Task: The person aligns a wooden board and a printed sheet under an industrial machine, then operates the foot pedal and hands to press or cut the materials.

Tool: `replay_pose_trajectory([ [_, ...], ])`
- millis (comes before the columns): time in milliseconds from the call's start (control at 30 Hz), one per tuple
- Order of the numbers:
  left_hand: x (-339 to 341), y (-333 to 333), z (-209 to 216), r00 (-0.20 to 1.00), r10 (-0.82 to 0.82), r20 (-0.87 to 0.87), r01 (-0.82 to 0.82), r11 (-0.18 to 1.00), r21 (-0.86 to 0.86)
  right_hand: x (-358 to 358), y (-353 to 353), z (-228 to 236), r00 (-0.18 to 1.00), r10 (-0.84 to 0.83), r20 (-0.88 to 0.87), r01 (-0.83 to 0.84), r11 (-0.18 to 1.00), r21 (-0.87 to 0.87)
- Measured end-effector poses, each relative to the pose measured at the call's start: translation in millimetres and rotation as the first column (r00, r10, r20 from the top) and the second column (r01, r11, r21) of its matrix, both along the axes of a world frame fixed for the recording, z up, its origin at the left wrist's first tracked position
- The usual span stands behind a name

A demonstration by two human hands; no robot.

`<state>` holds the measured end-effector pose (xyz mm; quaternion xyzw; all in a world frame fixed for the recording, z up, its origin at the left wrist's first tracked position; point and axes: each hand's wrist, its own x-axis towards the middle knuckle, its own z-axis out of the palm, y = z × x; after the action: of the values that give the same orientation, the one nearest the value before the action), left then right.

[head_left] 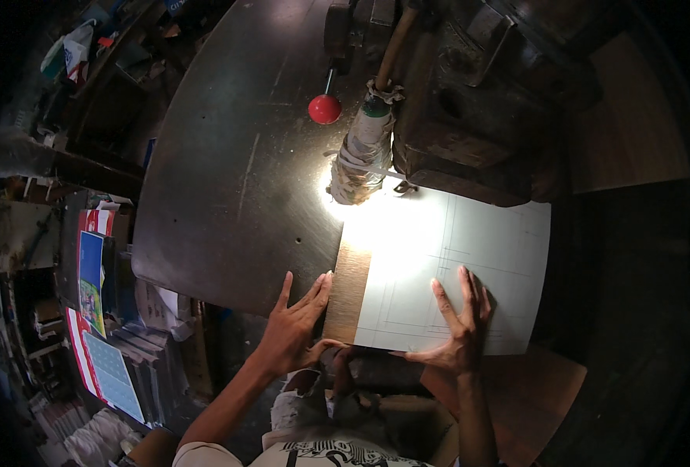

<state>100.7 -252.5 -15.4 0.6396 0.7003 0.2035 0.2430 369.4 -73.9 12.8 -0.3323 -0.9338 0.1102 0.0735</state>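
Observation:
A wooden board (350, 292) lies on a dark metal machine table, with a white sheet (415, 311) covering most of its top. Thin ruled lines cross the sheet, and glare washes out its far left part. My left hand (292, 331) is at the board's near left corner, fingers stretched along the left edge and thumb at the near edge. On the sheet's near right part rests my right hand (462, 335), fingers spread flat and thumb along the near edge. Both hands are open. The machine head hides the board's far edge.
A wrapped lamp (360, 152) shines just beyond the board, beside a red ball knob (325, 110). The dark machine head (469, 124) overhangs at far right. The metal table (220, 179) extends left. Stacked papers and a blue-and-red printed sheet (115, 373) stand at left.

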Motion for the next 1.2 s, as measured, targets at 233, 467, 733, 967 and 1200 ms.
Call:
replay_pose_trajectory([
  [233,-2.7,0.7,5.4,1.0,0.005,0.008,-0.005,1.0,-0.004,-1.0,-0.6,-2.0,1.0,0.004,-0.01,-0.003,1.0,0.008],
  [467,-2.9,2.2,5.1,1.0,-0.003,-0.001,0.003,1.0,0.0,-2.4,-1.7,-1.9,1.0,-0.007,-0.018,0.007,1.0,0.017],
  [733,-10.7,4.4,15.0,1.0,-0.007,0.009,0.007,1.0,0.028,-11.7,3.7,17.1,0.998,-0.009,-0.064,0.01,1.0,0.02],
  [967,-14.7,3.6,21.3,1.0,0.002,0.02,-0.003,0.999,0.039,-15.9,4.5,21.7,1.0,0.006,-0.026,-0.005,0.999,0.052],
  [1200,-16.3,4.1,21.2,1.0,0.009,0.017,-0.009,0.999,0.038,-14.8,4.0,17.6,0.999,-0.006,-0.043,0.007,0.999,0.041],
])
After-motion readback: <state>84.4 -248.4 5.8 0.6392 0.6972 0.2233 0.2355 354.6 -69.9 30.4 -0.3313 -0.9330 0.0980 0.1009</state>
